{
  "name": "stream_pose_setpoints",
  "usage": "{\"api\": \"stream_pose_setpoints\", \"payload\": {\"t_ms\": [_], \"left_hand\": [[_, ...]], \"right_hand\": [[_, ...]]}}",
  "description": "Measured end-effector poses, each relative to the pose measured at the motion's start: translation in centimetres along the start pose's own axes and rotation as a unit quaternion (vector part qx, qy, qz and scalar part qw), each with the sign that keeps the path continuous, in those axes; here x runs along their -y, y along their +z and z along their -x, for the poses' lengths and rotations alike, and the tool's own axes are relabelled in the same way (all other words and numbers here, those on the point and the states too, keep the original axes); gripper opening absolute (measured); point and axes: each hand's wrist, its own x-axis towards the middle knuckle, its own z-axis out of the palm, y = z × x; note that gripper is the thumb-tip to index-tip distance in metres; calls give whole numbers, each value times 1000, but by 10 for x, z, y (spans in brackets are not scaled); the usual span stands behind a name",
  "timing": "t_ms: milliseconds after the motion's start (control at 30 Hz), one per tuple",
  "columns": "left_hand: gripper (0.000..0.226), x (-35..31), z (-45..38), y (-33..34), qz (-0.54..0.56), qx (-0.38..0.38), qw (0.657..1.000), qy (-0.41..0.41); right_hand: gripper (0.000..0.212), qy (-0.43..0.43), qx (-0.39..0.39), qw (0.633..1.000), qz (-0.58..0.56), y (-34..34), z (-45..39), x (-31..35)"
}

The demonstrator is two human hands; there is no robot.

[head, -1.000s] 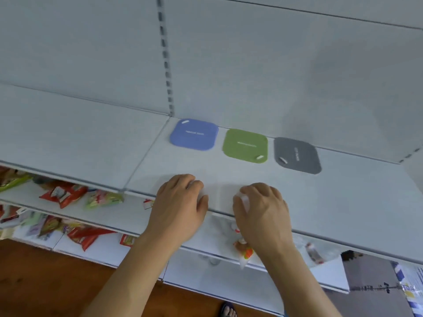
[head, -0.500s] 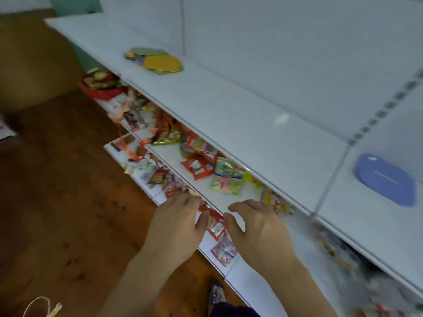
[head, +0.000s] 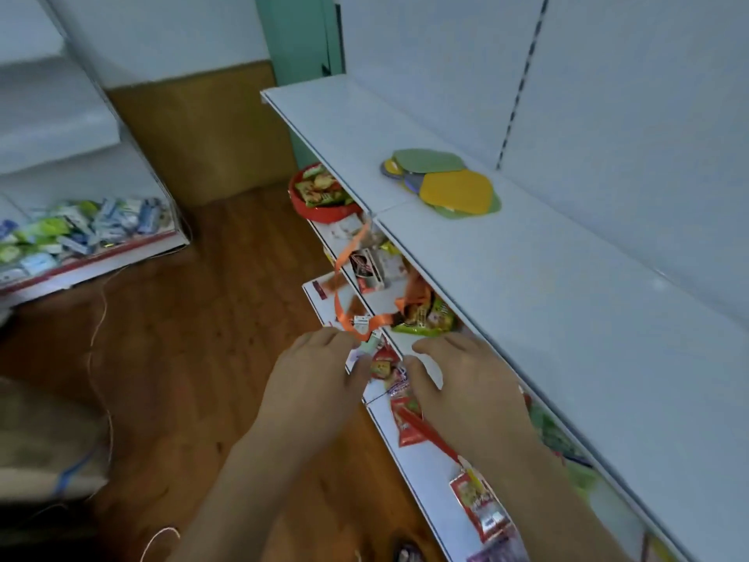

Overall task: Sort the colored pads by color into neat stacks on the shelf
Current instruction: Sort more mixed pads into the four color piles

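Left hand [head: 314, 383] — loose, bare fingers

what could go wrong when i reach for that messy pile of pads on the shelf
The mixed pile overlaps loosely, with the yellow pad and green pad on top, so grabbing one may drag others toward the shelf edge. The left hand and right hand are near the orange ribbon, which could snag.
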Motion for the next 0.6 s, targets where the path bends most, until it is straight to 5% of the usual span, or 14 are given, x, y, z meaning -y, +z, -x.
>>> {"api": "stream_pose_setpoints", "payload": {"t_ms": [233,600], "left_hand": [[38,55,-93,-11,46,-19,999,1],[30,103,-282,-32,63,2,980,189]], "right_hand": [[34,12,11,1000,21,50,-104,2],[17,176,-128,973,84,85,-205,-5]]}}
